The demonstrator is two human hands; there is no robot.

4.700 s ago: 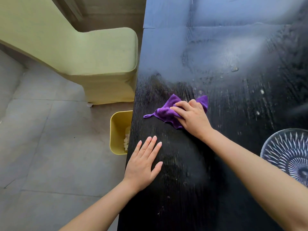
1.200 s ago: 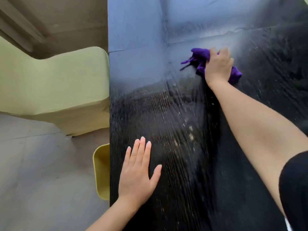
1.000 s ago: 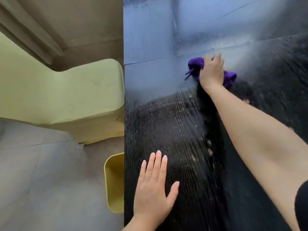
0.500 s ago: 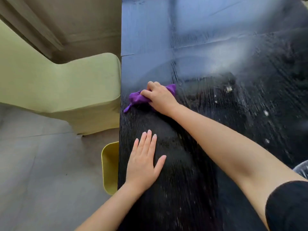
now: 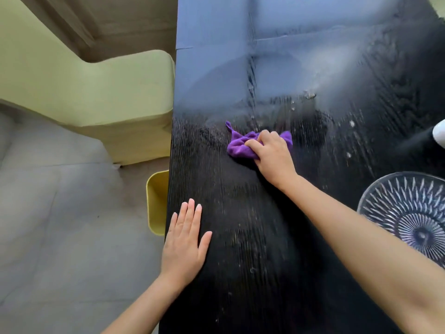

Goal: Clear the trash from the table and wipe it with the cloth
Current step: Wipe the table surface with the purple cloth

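Note:
A crumpled purple cloth [image 5: 238, 147] lies on the black wood-grain table [image 5: 240, 237], near its middle. My right hand [image 5: 272, 155] is closed over the cloth and presses it against the surface. My left hand [image 5: 184, 244] rests flat, fingers together, on the table by its left edge. Small pale crumbs [image 5: 309, 95] and specks dot the tabletop beyond and to the right of the cloth. A yellow trash bin [image 5: 156, 201] stands on the floor against the table's left edge.
A patterned glass plate [image 5: 409, 213] sits at the right edge of the view. Something white [image 5: 439, 133] shows at the far right. A pale green chair [image 5: 96, 92] stands left of the table, on a grey tiled floor [image 5: 60, 225].
My right hand has slid the cloth from near the table's left edge toward the middle. The view has shifted, bringing the glass plate into sight. My left hand stays flat.

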